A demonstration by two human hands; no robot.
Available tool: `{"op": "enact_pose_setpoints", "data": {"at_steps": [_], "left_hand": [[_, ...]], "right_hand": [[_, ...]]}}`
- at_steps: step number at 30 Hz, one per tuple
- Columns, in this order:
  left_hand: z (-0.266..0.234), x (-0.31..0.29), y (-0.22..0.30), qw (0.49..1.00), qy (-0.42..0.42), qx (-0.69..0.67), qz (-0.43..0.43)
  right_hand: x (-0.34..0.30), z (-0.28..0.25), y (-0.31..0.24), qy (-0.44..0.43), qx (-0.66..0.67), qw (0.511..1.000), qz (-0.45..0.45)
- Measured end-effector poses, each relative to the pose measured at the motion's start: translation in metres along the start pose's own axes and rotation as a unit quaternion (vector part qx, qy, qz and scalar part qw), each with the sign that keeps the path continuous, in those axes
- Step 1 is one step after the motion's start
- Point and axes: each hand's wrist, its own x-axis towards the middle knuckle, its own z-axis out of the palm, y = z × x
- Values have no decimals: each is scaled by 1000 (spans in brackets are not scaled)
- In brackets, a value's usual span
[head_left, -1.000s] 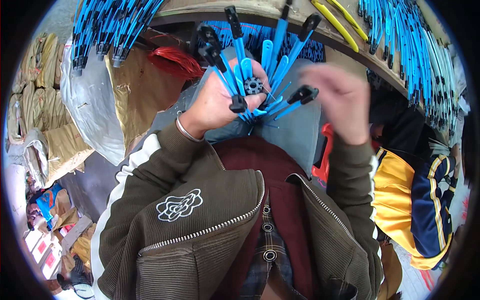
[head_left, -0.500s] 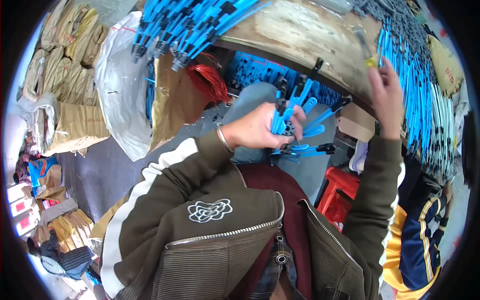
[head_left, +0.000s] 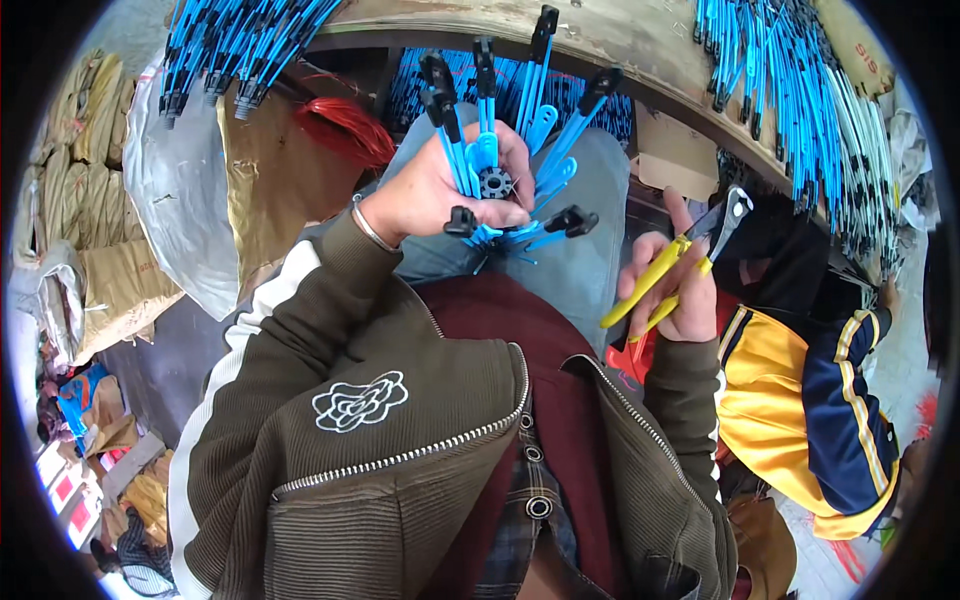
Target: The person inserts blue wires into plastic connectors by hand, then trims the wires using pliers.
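Observation:
My left hand (head_left: 465,185) is closed round a cluster of blue plastic arms (head_left: 488,150) with black clip-like ends, above my lap. The arms fan out around a dark, notched round hub (head_left: 494,182), which shows between thumb and fingers. To the right, my right hand (head_left: 675,285) holds a pair of pincers (head_left: 655,280) with yellow handles and a metal head. The handles are spread somewhat, and the metal head points up and away from me. A gap separates the pincers from the cluster.
A worn wooden bench (head_left: 640,45) runs along the far side. Blue rods with black ends (head_left: 240,50) lie at its left, and more blue rods (head_left: 770,100) at its right. Red strands (head_left: 350,130) hang by a sack (head_left: 180,190). A person in yellow and navy (head_left: 780,380) is at right.
My right hand has picked up the pincers from the bench and come back toward me. The left hand still holds the blue cluster, its hub now facing up. The whole view has shifted.

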Motion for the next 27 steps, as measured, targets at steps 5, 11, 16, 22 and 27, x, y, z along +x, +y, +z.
{"op": "enact_pose_setpoints", "data": {"at_steps": [5, 11, 16, 22, 27], "left_hand": [[10, -2, 1, 997, 7, -54, -47], [14, 4, 5, 999, -21, -11, -33], [14, 7, 9, 996, -29, 38, -79], [10, 7, 12, 991, -27, 90, -100], [15, 4, 1, 988, 104, 115, -17]], "right_hand": [[17, 15, 18, 103, -529, 816, -209], [41, 10, 5, 104, -822, 347, -440], [50, 21, -9, 75, -834, 212, -503], [41, 43, -6, 85, -873, 240, -415], [48, 34, 43, 164, -845, 341, -379]]}}
